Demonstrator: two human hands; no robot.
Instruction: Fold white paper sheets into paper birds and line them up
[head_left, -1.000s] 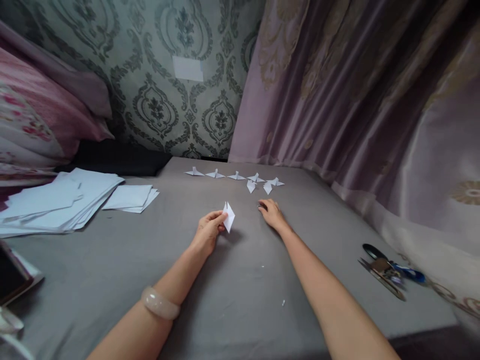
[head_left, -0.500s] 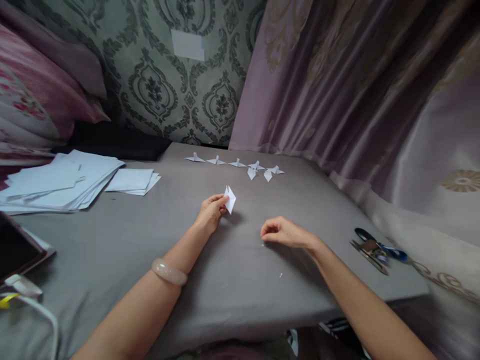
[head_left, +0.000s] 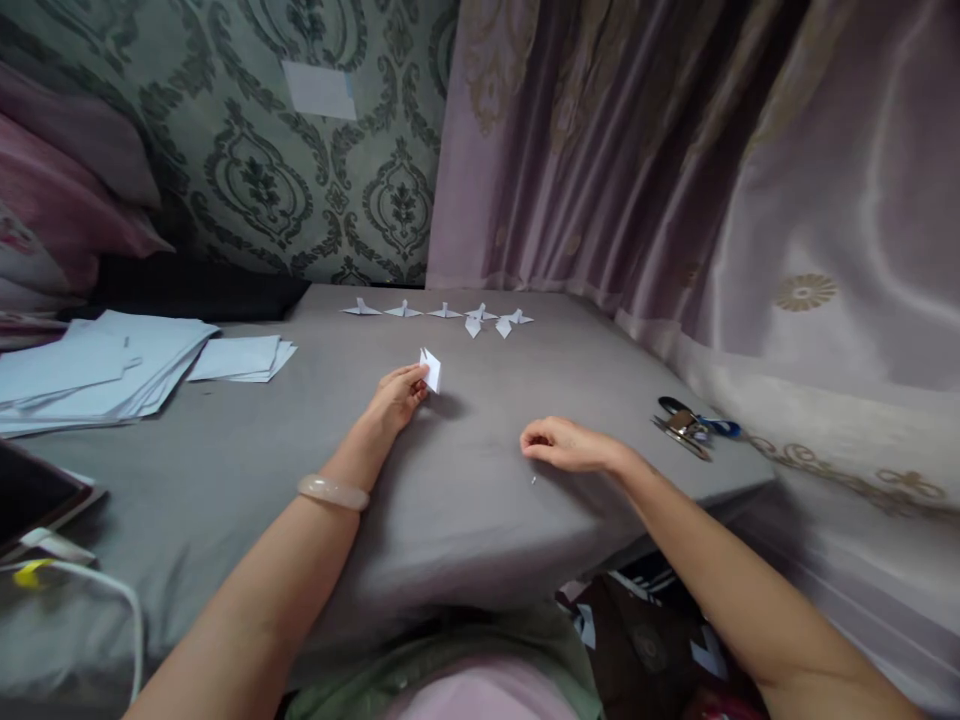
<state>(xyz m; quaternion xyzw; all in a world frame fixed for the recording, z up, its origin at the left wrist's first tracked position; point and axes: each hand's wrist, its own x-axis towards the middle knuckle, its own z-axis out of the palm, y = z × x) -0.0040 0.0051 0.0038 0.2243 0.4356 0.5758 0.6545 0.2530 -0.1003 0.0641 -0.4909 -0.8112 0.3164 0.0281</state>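
Observation:
My left hand (head_left: 401, 393) pinches a small folded white paper (head_left: 430, 370) between thumb and fingers, held above the grey cloth. The paper has a pointed end and a narrow slit at its top. To the right, my right hand (head_left: 562, 443) is low over the cloth with its fingers curled together; whether anything tiny is between them is hidden. Just below that hand lies a tiny white scrap (head_left: 534, 480). Farther back stands a row of several folded paper birds (head_left: 445, 311), with two small folded pieces (head_left: 473, 326) in front of its right end.
On the left are a stack of white sheets (head_left: 161, 350) and smaller paper squares (head_left: 236, 358). A dark-screened device (head_left: 37, 490) and a white cable (head_left: 124, 590) lie nearer. Scissors (head_left: 720, 426) and small tools (head_left: 684, 438) sit near the right edge, beside the curtain (head_left: 660, 200).
The view has turned to the right, so things sit farther left in the picture. The folded paper has tilted in my left hand. My right hand stays curled, low over the cloth.

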